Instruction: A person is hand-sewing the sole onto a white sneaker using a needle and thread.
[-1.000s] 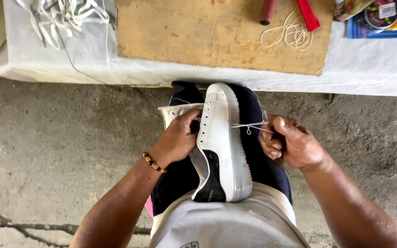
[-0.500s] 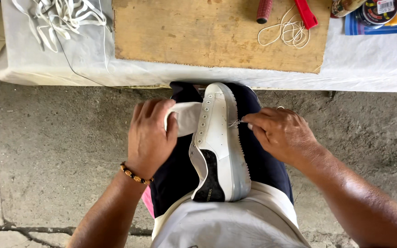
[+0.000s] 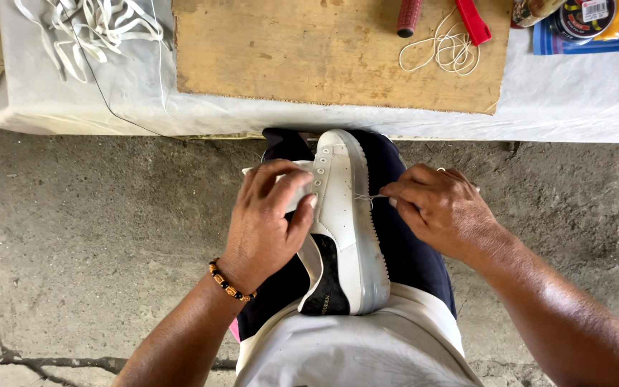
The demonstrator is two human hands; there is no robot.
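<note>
White sneaker (image 3: 345, 222) lies on its side across the person's lap, toe toward the table, black heel patch toward the body, thick sole facing right; left hand (image 3: 266, 222) is clamped over the upper, fingers curled across the tongue and eyelet row, thumb down the inner side, so a firm closed grip on the shoe; right hand (image 3: 438, 211) is pinched narrow, thumb and forefinger closed on a thin white thread (image 3: 368, 197) that runs taut from the shoe's side just above the sole; a needle may be in that pinch, too small to tell; the two hands sit close, with only the sole's width between them

Edges: white-covered table (image 3: 582, 107) has its front edge just beyond the shoe's toe, so little room forward; on it a cardboard sheet (image 3: 324, 57), a pile of white laces (image 3: 87, 25) at the left, a loose thread coil (image 3: 445, 50) beside a red-handled tool (image 3: 473, 21) and a ridged dark red handle (image 3: 410, 16), a round tin on a blue pack (image 3: 582, 18) at far right; bare concrete floor (image 3: 94, 229) opens left and right of the knees, giving both elbows free sideways room; beaded bracelet (image 3: 229, 281) on the left wrist
</note>
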